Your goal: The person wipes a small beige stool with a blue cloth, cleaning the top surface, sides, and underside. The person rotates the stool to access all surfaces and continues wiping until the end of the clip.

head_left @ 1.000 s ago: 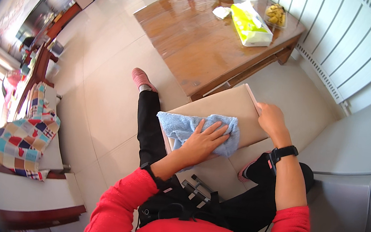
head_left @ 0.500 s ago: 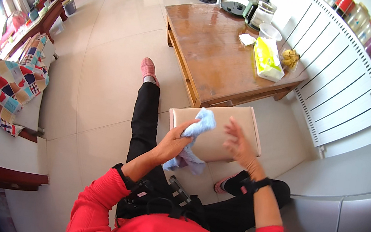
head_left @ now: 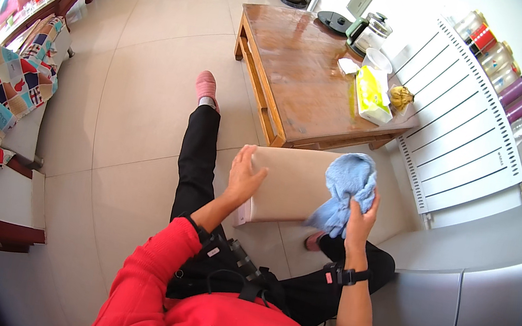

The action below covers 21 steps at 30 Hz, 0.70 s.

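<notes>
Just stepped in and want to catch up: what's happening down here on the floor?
A person in a red top sits on the tiled floor beside a low wooden table. The left hand lies flat on the left end of a beige rectangular board held over the lap. The right hand grips a bunched light blue cloth against the board's right end. A yellow packet and a glass kettle stand on the table.

Glossy tiled floor (head_left: 152, 79), wooden table (head_left: 300, 81), white radiator (head_left: 466, 146), possibly a patchwork-covered sofa (head_left: 5, 91).
</notes>
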Each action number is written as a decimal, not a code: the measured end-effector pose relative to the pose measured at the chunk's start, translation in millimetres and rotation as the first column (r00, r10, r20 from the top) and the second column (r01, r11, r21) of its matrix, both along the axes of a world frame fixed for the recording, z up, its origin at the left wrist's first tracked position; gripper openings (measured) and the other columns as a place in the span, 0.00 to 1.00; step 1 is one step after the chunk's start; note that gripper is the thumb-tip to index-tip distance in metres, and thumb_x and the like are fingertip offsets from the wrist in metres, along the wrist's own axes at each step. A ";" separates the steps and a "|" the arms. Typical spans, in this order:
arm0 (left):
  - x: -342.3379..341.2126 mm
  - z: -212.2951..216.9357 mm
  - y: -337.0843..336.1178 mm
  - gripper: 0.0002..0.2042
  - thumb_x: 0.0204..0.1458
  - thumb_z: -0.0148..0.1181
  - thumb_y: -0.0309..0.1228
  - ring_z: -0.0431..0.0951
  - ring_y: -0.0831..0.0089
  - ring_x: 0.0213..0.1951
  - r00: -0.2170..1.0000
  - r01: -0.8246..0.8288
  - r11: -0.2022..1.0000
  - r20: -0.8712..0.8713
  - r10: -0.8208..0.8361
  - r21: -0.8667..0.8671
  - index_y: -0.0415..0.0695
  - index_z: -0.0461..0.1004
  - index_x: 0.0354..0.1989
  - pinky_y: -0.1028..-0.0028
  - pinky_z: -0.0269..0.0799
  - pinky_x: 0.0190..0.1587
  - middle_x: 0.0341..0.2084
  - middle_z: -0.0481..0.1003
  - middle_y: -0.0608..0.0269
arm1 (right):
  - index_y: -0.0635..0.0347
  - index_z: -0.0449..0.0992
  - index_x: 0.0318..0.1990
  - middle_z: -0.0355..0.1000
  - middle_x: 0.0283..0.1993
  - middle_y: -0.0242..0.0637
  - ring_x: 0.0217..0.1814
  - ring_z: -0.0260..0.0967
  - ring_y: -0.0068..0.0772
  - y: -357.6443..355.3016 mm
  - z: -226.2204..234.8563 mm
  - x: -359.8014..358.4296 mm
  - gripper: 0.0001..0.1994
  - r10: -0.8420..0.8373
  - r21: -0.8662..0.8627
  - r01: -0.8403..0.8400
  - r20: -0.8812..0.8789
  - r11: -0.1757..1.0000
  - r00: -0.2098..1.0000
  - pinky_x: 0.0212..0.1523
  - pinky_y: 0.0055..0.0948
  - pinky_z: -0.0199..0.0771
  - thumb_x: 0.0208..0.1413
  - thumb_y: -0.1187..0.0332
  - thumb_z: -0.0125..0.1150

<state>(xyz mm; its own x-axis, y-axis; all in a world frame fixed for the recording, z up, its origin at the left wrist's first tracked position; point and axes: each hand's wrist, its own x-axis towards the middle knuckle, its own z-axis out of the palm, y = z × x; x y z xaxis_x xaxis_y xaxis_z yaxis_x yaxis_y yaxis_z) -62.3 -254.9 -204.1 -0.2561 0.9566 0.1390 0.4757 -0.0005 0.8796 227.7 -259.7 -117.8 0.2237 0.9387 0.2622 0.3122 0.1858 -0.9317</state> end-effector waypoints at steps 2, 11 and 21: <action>-6.7 -18.4 11.8 0.40 0.49 0.66 0.35 0.58 0.49 0.68 0.992 -0.085 0.994 0.088 0.091 -0.073 0.41 0.53 0.71 0.60 0.55 0.69 0.66 0.59 0.41 | 0.59 0.63 0.66 0.70 0.60 0.44 0.60 0.69 0.39 20.1 -12.8 10.2 0.29 -0.104 0.015 0.103 0.152 0.995 0.983 0.60 0.36 0.67 0.54 0.75 0.59; -23.7 -34.9 37.4 0.34 0.49 0.68 0.31 0.66 0.65 0.58 0.852 0.120 0.964 0.523 0.021 -0.235 0.46 0.58 0.64 0.66 0.64 0.60 0.58 0.64 0.51 | 0.47 0.66 0.63 0.70 0.59 0.38 0.63 0.66 0.46 40.9 -88.6 14.2 0.32 -0.249 0.122 0.225 0.651 0.967 0.717 0.60 0.46 0.63 0.46 0.72 0.64; -12.5 -10.0 -4.2 0.30 0.48 0.68 0.36 0.63 0.57 0.59 0.922 0.168 0.962 0.380 -0.076 -0.214 0.39 0.62 0.56 0.64 0.61 0.62 0.56 0.61 0.49 | 0.48 0.65 0.64 0.69 0.62 0.40 0.67 0.63 0.44 -1.8 -99.7 34.2 0.33 -0.341 0.203 0.275 0.611 0.940 0.714 0.64 0.46 0.57 0.47 0.71 0.62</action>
<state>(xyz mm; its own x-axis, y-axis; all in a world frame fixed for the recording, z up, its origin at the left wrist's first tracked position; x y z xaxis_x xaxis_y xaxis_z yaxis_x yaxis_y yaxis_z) -74.8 -259.1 -214.1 -0.1239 0.9763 -0.1774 0.1311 0.1933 0.9723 261.9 -261.5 -217.5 0.2493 0.8119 0.5279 0.8736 0.0466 -0.4843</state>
